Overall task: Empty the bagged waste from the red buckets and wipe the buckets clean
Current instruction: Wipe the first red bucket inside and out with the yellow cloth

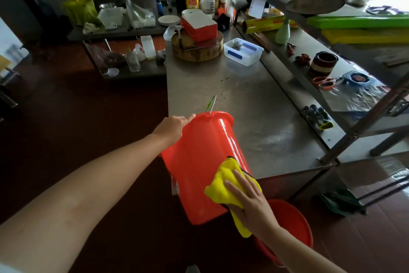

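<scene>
Clutching the red bucket rim, left grip curls; right grip, spread flat, presses yellow cloth onto it.

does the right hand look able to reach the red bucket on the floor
Probably yes: the floor bucket sits just under the right hand with nothing between, though that hand presses the yellow cloth on the held bucket.

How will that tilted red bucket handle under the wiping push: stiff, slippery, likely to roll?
Probably light: the left hand holds the bucket tilted by its rim. Its glossy wall looks slippery, so the cloth under the right hand should slide easily. Round and tilted, it may roll or swing if that grip loosens.
</scene>
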Action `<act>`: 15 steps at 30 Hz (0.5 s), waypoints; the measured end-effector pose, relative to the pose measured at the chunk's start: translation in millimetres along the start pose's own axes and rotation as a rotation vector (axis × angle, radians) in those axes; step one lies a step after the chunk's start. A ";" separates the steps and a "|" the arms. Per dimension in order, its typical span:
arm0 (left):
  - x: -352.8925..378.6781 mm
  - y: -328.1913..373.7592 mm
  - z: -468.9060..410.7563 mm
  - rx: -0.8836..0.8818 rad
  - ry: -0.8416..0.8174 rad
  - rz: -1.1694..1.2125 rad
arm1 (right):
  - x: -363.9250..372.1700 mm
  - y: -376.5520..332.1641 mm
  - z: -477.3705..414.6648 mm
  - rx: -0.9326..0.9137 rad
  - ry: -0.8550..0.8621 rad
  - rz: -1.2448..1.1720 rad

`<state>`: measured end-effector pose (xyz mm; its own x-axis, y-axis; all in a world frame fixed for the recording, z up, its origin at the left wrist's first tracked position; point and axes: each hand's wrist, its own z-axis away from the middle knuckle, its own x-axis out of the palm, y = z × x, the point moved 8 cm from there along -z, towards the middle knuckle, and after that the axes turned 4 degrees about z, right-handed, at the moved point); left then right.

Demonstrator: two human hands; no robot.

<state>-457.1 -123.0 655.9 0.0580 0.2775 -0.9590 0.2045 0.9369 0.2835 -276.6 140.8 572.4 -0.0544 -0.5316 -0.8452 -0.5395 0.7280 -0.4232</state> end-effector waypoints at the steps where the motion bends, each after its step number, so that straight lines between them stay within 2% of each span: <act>1: -0.3 1.1 -0.3 0.005 0.005 0.004 | -3.4 7.0 0.9 0.067 0.022 -0.048; 5: -1.4 5.0 -2.5 0.010 0.008 -0.005 | -9.6 32.7 4.9 0.384 0.107 -0.228; 7: -1.4 5.9 -3.1 0.006 0.015 -0.012 | -10.4 33.7 6.0 0.414 0.107 -0.224; 8: -1.2 6.7 -3.3 0.006 0.019 -0.017 | -11.3 29.0 6.2 0.346 0.102 -0.187; 12: -1.4 2.2 -3.9 0.001 0.021 -0.008 | -2.2 -1.2 0.6 -0.114 -0.031 0.072; 15: -1.5 -7.1 0.3 -0.020 0.023 0.024 | 6.8 -18.6 -14.0 -0.311 -0.134 0.214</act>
<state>-458.4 -130.1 655.4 0.0402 0.3048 -0.9516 0.1841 0.9338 0.3069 -278.7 117.6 579.1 -0.0941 -0.3059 -0.9474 -0.7579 0.6391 -0.1311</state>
